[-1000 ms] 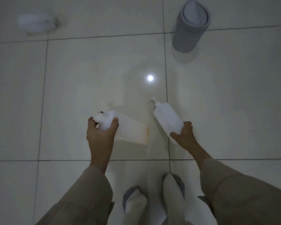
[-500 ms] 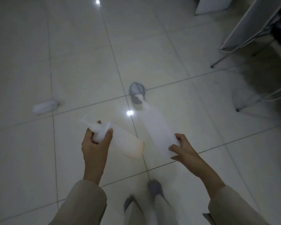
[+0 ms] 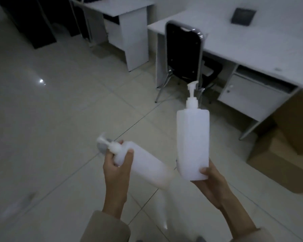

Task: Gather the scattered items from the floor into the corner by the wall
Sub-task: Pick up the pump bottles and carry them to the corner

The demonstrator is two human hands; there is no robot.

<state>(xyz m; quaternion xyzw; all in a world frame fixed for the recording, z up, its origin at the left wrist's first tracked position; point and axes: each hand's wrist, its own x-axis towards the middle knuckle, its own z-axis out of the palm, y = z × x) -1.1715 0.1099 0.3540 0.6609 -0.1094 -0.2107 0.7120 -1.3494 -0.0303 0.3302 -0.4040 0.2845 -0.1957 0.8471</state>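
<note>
Pump bottles both off the floor now, one in each hand.

Compared with a second ago, when the view was straight down at the tiles and both were being picked up, the head has come up and the room shows: white desk (image 3: 252, 41), black chair (image 3: 184, 55), cardboard boxes (image 3: 287, 145) on the right. Left hand (image 3: 115, 169) has its fingers curled round the neck of the left bottle (image 3: 143, 165), which lies tilted with the pump pointing up-left. Right hand (image 3: 211, 182) grips the base of the right bottle (image 3: 192, 142), held upright. Looks like the pickup part is done and the carry to the corner is next. A grey thing (image 3: 102, 148) sits on the floor behind the left pump, probably still to gather.
</note>
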